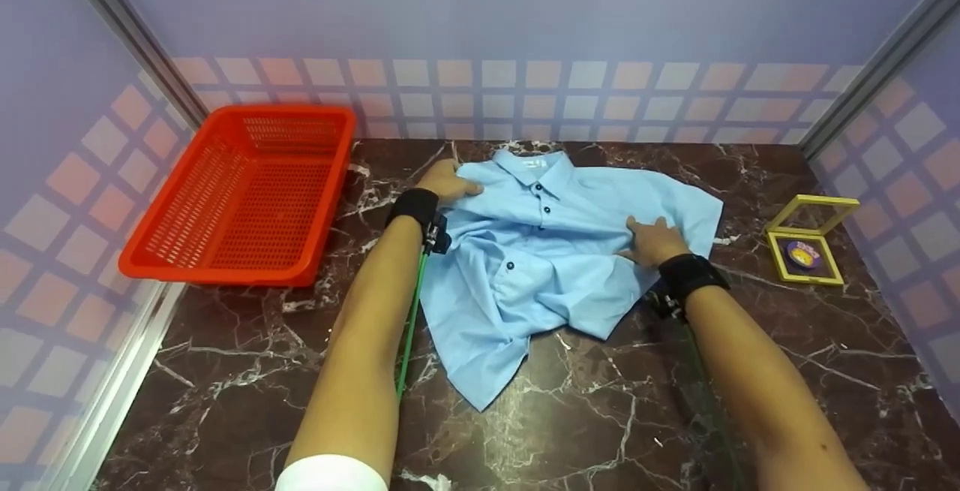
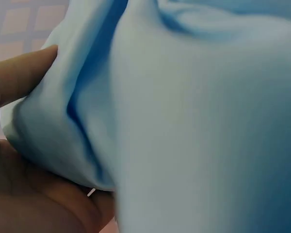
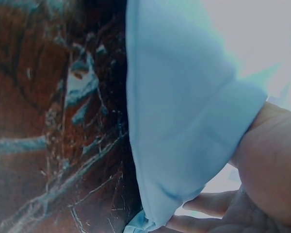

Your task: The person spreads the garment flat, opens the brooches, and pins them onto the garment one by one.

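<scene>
Where the head view looks down, the light-blue shirt point(image 1: 525, 247) lies on the dark marbled tabletop point(image 1: 570, 438) between my 2 hands, with the red basket point(image 1: 330, 239) to its left and the open yellow case point(image 1: 810, 279) to its right. Its collar point(image 1: 556, 176) points toward the wall point(image 1: 645, 18) and frames a white label point(image 1: 533, 164); dark buttons point(image 1: 510, 266) mark the front. Upper portion: spread fairly flat. Lower portion: bunched into folds, 1 corner pointing toward me. My left hand point(image 1: 448, 182) grips the basket-side shoulder; my right hand point(image 1: 655, 241) rests on the opposite side, fingers apart.

In the left wrist view, my thumb and fingers hold cloth between them; deep creases cross the smooth fabric.

In the right wrist view, cloth tapers to a corner at my partly extended fingers. I cannot tell whether they pinch it.
</scene>
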### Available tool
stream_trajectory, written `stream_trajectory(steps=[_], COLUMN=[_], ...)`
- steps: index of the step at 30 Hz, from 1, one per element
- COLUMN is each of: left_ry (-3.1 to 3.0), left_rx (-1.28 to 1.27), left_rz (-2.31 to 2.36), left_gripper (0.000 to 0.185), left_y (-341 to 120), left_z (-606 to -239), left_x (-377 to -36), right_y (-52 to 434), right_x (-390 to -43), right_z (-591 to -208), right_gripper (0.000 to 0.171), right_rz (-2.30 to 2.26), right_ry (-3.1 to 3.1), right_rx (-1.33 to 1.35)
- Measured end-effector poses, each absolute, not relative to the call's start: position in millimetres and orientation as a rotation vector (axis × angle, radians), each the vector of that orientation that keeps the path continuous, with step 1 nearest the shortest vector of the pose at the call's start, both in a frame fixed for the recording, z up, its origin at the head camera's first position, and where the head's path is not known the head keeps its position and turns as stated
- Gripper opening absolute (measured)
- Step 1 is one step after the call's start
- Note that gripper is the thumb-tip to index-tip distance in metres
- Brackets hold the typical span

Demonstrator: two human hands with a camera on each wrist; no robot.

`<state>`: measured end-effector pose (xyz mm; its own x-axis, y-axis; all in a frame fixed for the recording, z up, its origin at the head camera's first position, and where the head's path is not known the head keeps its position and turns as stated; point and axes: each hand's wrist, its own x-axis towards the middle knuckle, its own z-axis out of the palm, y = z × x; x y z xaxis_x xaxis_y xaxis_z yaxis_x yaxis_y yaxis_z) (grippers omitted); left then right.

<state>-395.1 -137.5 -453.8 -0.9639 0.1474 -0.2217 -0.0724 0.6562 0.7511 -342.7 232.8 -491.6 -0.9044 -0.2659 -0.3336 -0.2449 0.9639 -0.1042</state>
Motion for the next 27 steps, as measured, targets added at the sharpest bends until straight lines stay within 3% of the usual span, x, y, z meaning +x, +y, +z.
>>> stream_trajectory(steps=[2, 13, 20, 27], left_ry=[2.644, 2.79, 2.716, 2.654], left_rx=[0.041, -0.119, -0.082, -0.004], left_rz=[1.224, 1.274, 0.964, 0.714], left_gripper=[0.046, 0.044, 0.048, 0.037], left_y=[-141.1, -161.3, -177.4, -186.6], left_z=[-454.9, -457.2, -457.6, -449.1], left_x=[-395.8, -400.6, -401.3, -397.4], right_y=[233.4, 233.5, 233.0, 234.1], right_x=[-342.8, -341.7, -341.4, -342.1], right_z=[-491.9, -493.0, -493.0, -494.1], right_gripper=[0.077, 0.076, 0.075, 0.074], right_rz=[-0.084, -0.116, -0.103, -0.115], right_ry=[2.763, 2.778, 2.782, 2.771], right_rx=[-0.365, -0.368, -0.371, -0.36])
